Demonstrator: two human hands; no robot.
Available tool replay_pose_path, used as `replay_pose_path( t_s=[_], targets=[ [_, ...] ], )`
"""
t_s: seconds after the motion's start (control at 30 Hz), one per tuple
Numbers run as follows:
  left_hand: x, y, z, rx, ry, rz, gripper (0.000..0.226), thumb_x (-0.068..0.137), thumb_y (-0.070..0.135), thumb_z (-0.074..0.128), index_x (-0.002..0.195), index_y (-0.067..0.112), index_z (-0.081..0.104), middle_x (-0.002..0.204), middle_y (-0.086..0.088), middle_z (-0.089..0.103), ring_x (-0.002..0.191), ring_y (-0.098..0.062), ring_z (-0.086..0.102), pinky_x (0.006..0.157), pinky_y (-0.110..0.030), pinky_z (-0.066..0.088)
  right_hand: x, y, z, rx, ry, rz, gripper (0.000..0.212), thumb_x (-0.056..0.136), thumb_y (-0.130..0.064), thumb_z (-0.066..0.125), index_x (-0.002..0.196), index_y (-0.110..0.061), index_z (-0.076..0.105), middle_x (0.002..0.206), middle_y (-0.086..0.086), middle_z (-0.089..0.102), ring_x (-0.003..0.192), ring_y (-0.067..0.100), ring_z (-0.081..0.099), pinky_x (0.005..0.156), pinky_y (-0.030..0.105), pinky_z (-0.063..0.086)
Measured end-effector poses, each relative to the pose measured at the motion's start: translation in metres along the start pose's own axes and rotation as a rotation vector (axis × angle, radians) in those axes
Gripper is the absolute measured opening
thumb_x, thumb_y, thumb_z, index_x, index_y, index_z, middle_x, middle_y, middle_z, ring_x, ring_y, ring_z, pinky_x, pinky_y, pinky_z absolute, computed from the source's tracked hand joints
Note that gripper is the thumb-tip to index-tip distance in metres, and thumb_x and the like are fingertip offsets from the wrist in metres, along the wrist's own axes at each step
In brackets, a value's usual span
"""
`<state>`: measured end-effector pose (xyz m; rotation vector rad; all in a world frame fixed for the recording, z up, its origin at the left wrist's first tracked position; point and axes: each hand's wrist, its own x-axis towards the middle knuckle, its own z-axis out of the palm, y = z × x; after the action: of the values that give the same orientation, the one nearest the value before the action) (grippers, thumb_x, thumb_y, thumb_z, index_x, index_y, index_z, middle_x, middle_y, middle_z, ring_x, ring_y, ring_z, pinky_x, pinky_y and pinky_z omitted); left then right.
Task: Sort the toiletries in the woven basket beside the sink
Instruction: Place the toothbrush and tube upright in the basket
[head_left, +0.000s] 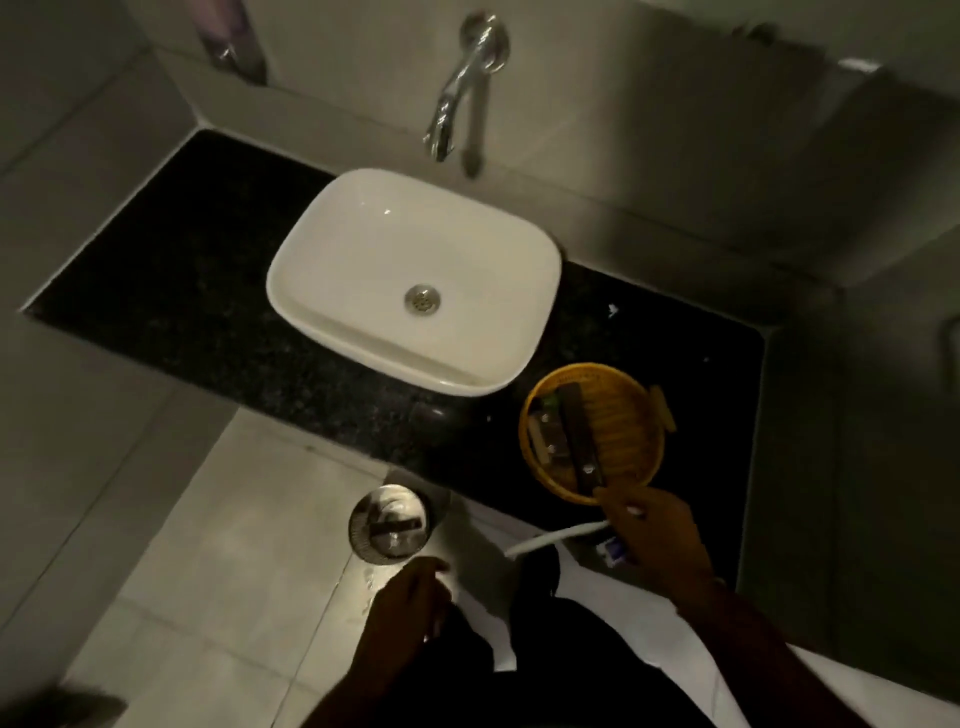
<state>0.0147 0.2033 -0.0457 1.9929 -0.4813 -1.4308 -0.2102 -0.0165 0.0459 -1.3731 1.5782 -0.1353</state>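
The right hand (657, 535) is gripping a white toothbrush (556, 538), fingers closed around it, beside the round yellow woven basket (631, 410) sitting on the black granite worktop (182, 291); the left hand (410, 603) is hanging empty, fingers loosely curled.

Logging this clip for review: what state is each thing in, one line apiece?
Sink: dry-looking, nothing in it.
Tap: no water visible.
Woven basket: upright on counter, holding toiletries.
Dark comb: lying across basket.
Right hand: gripping white toothbrush, at basket's near rim.
Left hand: empty, lowered.
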Motion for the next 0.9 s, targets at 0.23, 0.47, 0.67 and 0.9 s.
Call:
replay_pose_path(
  t_s=[0.23, 0.47, 0.67, 0.9],
  targets=[
    [0.041, 0.146, 0.072, 0.433, -0.322, 0.491, 0.055, 0.105, 0.064, 0.043, 0.158, 0.048, 0.042, 0.131, 0.006, 0.076, 0.121, -0.013, 0.071, 0.108, -0.037, 0.056, 0.069, -0.026, -0.025, -0.188, -0.214, -0.193, 0.029, 0.091, -0.039, 0.076, 0.072, -0.017, 0.072, 0.068, 0.002, 0.075, 0.066, 0.014, 0.074, 0.068, 0.033, 0.061],
    [0.093, 0.203, 0.126, 0.366, -0.314, 0.224, 0.024, 0.113, 0.027, 0.051, 0.102, 0.018, 0.070, 0.080, -0.003, 0.071, 0.066, -0.010, 0.068, 0.071, -0.037, 0.058, 0.140, -0.032, -0.066, -0.059, -0.175, -0.089, 0.027, 0.091, -0.045, 0.074, 0.088, -0.019, 0.080, 0.105, 0.008, 0.077, 0.100, 0.020, 0.067, 0.094, 0.035, 0.058],
    [0.139, 0.232, 0.164, 0.154, -0.262, -0.098, 0.029, 0.114, 0.024, 0.046, 0.098, 0.019, 0.070, 0.088, -0.006, 0.069, 0.067, -0.016, 0.069, 0.051, -0.022, 0.059, 0.154, 0.015, -0.105, 0.501, -0.326, 0.341, 0.046, 0.100, -0.037, 0.066, 0.140, -0.013, 0.064, 0.138, 0.014, 0.069, 0.118, 0.029, 0.069, 0.105, 0.047, 0.055],
    [0.167, 0.245, 0.188, 0.108, -0.207, -0.151, 0.022, 0.110, 0.018, 0.056, 0.110, 0.005, 0.073, 0.094, -0.010, 0.072, 0.076, -0.021, 0.071, 0.049, -0.024, 0.059, 0.157, 0.032, -0.085, 0.391, -0.096, 0.274, 0.028, 0.094, -0.025, 0.076, 0.111, -0.003, 0.078, 0.123, 0.015, 0.075, 0.116, 0.034, 0.070, 0.104, 0.047, 0.056]
  ],
)
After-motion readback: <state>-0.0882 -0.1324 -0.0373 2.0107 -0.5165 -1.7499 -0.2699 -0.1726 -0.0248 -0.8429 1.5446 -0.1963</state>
